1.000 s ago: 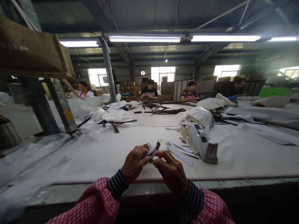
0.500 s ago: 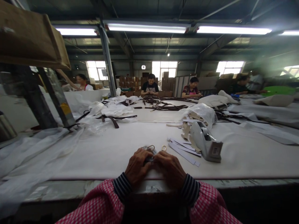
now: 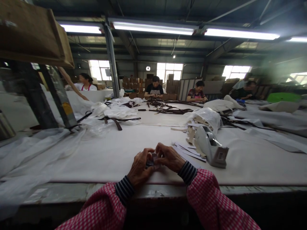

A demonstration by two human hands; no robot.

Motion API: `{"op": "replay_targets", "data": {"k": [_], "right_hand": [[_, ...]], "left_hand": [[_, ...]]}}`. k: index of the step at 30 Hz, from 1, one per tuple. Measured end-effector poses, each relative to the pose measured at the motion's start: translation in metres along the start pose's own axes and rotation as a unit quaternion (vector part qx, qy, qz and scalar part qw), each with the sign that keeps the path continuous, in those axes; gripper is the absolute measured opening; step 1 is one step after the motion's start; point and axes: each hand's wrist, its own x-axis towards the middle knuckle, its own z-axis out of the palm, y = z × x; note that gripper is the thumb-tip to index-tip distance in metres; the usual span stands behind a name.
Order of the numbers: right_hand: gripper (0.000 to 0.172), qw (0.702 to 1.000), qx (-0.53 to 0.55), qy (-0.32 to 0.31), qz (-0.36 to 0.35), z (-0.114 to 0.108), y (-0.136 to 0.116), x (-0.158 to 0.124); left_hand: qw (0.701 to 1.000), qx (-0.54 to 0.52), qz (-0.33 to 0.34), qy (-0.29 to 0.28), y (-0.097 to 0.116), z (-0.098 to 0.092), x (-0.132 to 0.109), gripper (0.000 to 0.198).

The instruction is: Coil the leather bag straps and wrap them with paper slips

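Raised and carried forward since half a second ago, your right hand [image 3: 170, 156] now arches above the near part of the bench [image 3: 100, 153], its wrist farther from the edge; your left hand [image 3: 141, 165] has stayed close to its former place. Your small dark piece [image 3: 150, 162] lies between the two hands, just in from the bench's near edge and largely hidden by your fingers. Left grip: thumb and fingers pressed together, pinching the piece from its left side. Right grip: thumb and forefinger curled toward each other at the piece's right side; you cannot tell from this view whether they pinch it. Both your wrists show striped cuffs [image 3: 124, 190] below checked sleeves.

Just beyond your right hand lie pale strips [image 3: 193, 153], loosely fanned. Beside them stands a tape dispenser [image 3: 209, 147], with beige scraps [image 3: 191, 134] at its left and a clear plastic bag [image 3: 213, 116] behind. Farther off to your left, dark strap ends [image 3: 116, 124] lie near crumpled white wrapping [image 3: 117, 111]; at the far side, more dark straps [image 3: 172, 111] are heaped. A co-worker [image 3: 154, 91] sits beyond this heap, both hands held together in front of the chest.
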Motion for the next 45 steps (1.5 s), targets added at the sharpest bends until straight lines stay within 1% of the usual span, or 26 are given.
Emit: {"op": "replay_targets", "data": {"k": [1, 3, 4, 6, 7, 9, 12, 14, 16, 18, 21, 24, 27, 32, 35, 37, 41, 43, 45], "right_hand": [[0.023, 1.0, 0.024, -0.007, 0.0, 0.0, 0.001, 0.001], [0.016, 0.998, 0.059, -0.012, -0.005, 0.002, 0.002, 0.001], [0.011, 0.998, 0.068, -0.008, -0.01, 0.003, 0.003, 0.0], [0.011, 0.997, 0.079, 0.008, -0.022, 0.008, 0.005, -0.002], [0.012, 0.996, 0.084, 0.02, -0.028, 0.011, 0.006, -0.004], [0.014, 0.994, 0.093, 0.048, -0.042, 0.016, 0.008, -0.006], [0.016, 0.989, 0.101, 0.099, -0.047, 0.022, 0.009, -0.008], [0.017, 0.986, 0.101, 0.124, -0.043, 0.024, 0.009, -0.008], [0.018, 0.985, 0.096, 0.136, -0.043, 0.025, 0.008, -0.009], [0.019, 0.987, 0.092, 0.126, -0.041, 0.024, 0.007, -0.009], [0.015, 0.993, 0.082, 0.083, -0.036, 0.022, 0.008, -0.007], [0.01, 0.998, 0.046, 0.026, -0.032, 0.017, 0.008, 0.0], [0.011, 0.999, 0.007, -0.03, -0.023, 0.012, 0.006, 0.009], [0.008, 0.996, -0.028, -0.082, -0.024, 0.001, 0.001, 0.014], [0.011, 0.991, -0.067, -0.111, -0.034, -0.005, -0.004, 0.016], [0.01, 0.987, -0.105, -0.113, -0.042, -0.007, -0.009, 0.016], [0.011, 0.978, -0.185, -0.082, -0.057, 0.0, -0.021, 0.009], [0.015, 0.967, -0.235, -0.059, -0.081, 0.008, -0.021, 0.0], [0.017, 0.949, -0.29, -0.023, -0.122, 0.017, -0.016, -0.01]], "left_hand": [[1.0, -0.014, 0.003, -0.009, 0.0, -0.001, 0.001, 0.046], [0.999, -0.033, 0.008, -0.015, -0.002, -0.001, 0.002, 0.049], [0.999, -0.034, 0.01, -0.015, -0.004, -0.001, 0.002, 0.051], [1.0, -0.01, 0.012, -0.003, -0.007, 0.0, 0.002, 0.054], [1.0, 0.018, 0.016, 0.007, -0.009, 0.001, 0.001, 0.053], [0.993, 0.107, 0.035, 0.032, -0.01, 0.003, -0.001, 0.049], [0.967, 0.242, 0.062, 0.044, -0.008, 0.006, -0.004, 0.033], [0.958, 0.279, 0.057, 0.035, -0.004, 0.006, -0.006, 0.025], [0.959, 0.28, 0.043, 0.021, 0.0, 0.004, -0.006, 0.019], [0.965, 0.262, 0.033, -0.006, 0.003, 0.001, -0.005, 0.013], [0.971, 0.233, 0.027, -0.037, 0.005, -0.004, -0.003, 0.006], [0.974, 0.222, 0.024, -0.038, 0.005, -0.005, -0.001, 0.002], [0.975, 0.216, 0.023, -0.037, 0.005, -0.005, -0.001, 0.003], [0.977, 0.212, 0.002, -0.035, 0.005, -0.004, -0.001, 0.006], [0.978, 0.206, -0.005, -0.038, 0.002, -0.004, -0.001, 0.008], [0.978, 0.204, 0.0, -0.041, -0.002, -0.004, 0.0, 0.009], [0.977, 0.206, 0.009, -0.05, -0.007, -0.004, 0.001, 0.011], [0.977, 0.207, 0.013, -0.057, -0.007, -0.004, 0.001, 0.014], [0.976, 0.206, 0.018, -0.063, -0.006, -0.005, 0.0, 0.016]]}}
